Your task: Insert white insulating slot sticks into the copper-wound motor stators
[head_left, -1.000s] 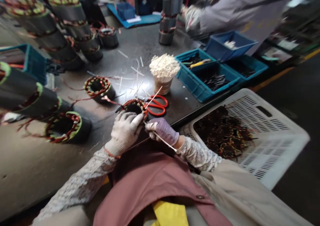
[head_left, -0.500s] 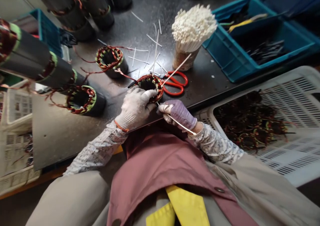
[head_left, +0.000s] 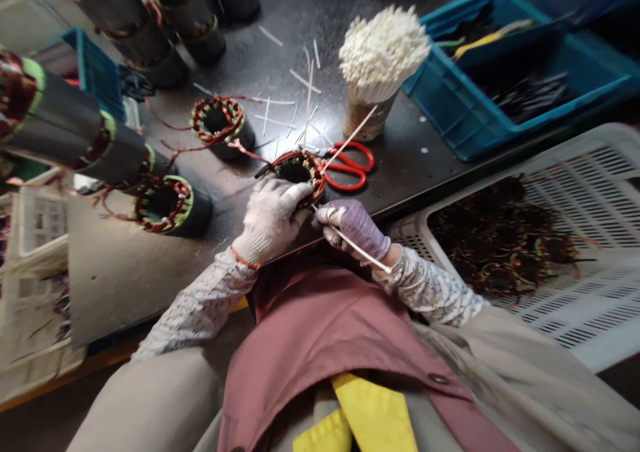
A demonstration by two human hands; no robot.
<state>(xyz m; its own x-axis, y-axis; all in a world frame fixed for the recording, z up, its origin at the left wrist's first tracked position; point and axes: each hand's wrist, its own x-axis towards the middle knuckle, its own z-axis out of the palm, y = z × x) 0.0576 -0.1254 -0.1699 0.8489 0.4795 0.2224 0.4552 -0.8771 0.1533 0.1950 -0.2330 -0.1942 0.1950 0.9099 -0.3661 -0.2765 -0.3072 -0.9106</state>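
Note:
My left hand (head_left: pixel 273 215), in a pale knitted glove, is wrapped over the near left side of a motor stator (head_left: pixel 320 172) with red-brown copper windings, at the table's front edge. My right hand (head_left: pixel 353 229), in a purple glove, is closed on a white cable tie (head_left: pixel 367 255) just right of the stator. The tie's head points back toward my wrist, and its tip is near the lower winding. A second white cable tie (head_left: pixel 353 133) sticks up from the stator's right rim. Red-handled scissors (head_left: pixel 369 155) lie right behind the stator.
A bundle of white cable ties (head_left: pixel 383 52) stands in a holder behind the scissors. Cut tie pieces (head_left: pixel 305 82) are scattered on the table. Other stators (head_left: pixel 243 135) stand to the left, some stacked. A blue bin (head_left: pixel 460 122) and a white crate (head_left: pixel 600 205) are at right.
The view has shifted slightly. Both hands keep nearly the same place and grip at the stator, and the cable tie in my right hand has barely moved.

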